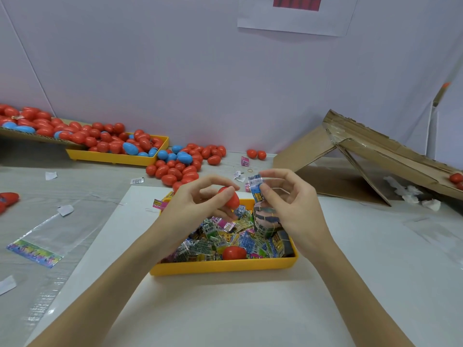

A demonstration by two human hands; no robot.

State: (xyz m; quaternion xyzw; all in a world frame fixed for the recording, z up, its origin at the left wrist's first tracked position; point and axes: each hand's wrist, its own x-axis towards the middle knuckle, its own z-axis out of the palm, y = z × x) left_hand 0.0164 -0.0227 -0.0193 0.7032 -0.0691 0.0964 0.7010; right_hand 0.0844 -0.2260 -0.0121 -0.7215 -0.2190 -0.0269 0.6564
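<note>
Hovering above the yellow tray (220, 268), a smooth red plastic egg shell (229, 198) is gripped by the left hand (195, 206), while a small crinkled blue packet (256, 188) is pinched by the right hand (293, 206) just beside it. Glossy printed packets (213, 244) are heaped in the tray up to its rounded rim. A flat white sheet (225, 309) is spread in front; folded cardboard (350, 156) is propped well to the right.

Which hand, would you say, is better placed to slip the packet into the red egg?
Probably the right hand: it pinches the blue packet beside the red egg the left hand holds.
</note>
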